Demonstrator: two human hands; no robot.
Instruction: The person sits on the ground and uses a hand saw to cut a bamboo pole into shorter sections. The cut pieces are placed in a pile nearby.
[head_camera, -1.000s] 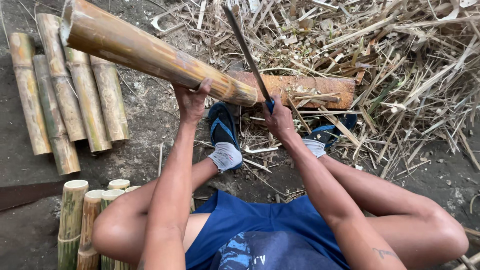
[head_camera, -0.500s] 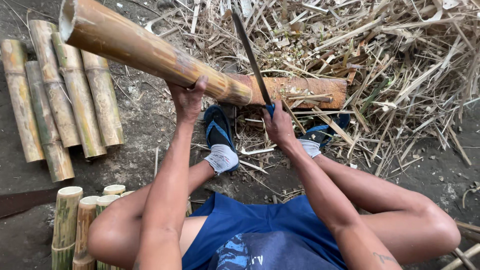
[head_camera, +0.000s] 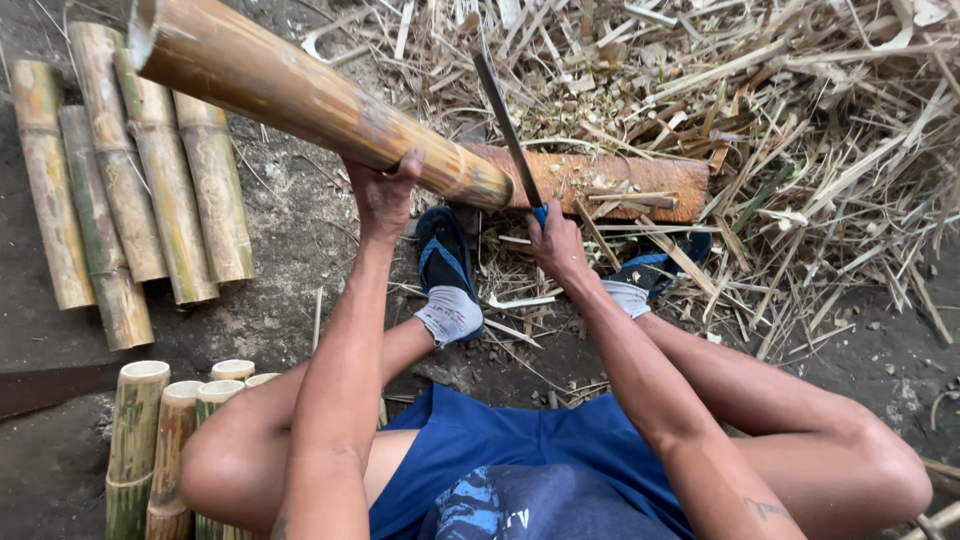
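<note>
My left hand (head_camera: 383, 193) grips a thick yellow-brown bamboo pole (head_camera: 300, 95) from below, holding it tilted with its near end resting on a reddish wooden block (head_camera: 610, 175). My right hand (head_camera: 556, 243) is closed around the blue handle of a long dark knife (head_camera: 505, 125), whose blade points up and away beside the pole's lower end. I sit on the ground with my knees apart, my feet in blue sandals (head_camera: 445, 260) and grey socks.
Several cut bamboo lengths (head_camera: 130, 190) lie side by side at the left. More short bamboo sections (head_camera: 165, 440) stand upright at the lower left. A heap of dry bamboo strips and shavings (head_camera: 800, 130) covers the ground at the right and back.
The knife blade has stayed raised beside the pole, shifting only slightly. The pole and both hands hold nearly the same pose.
</note>
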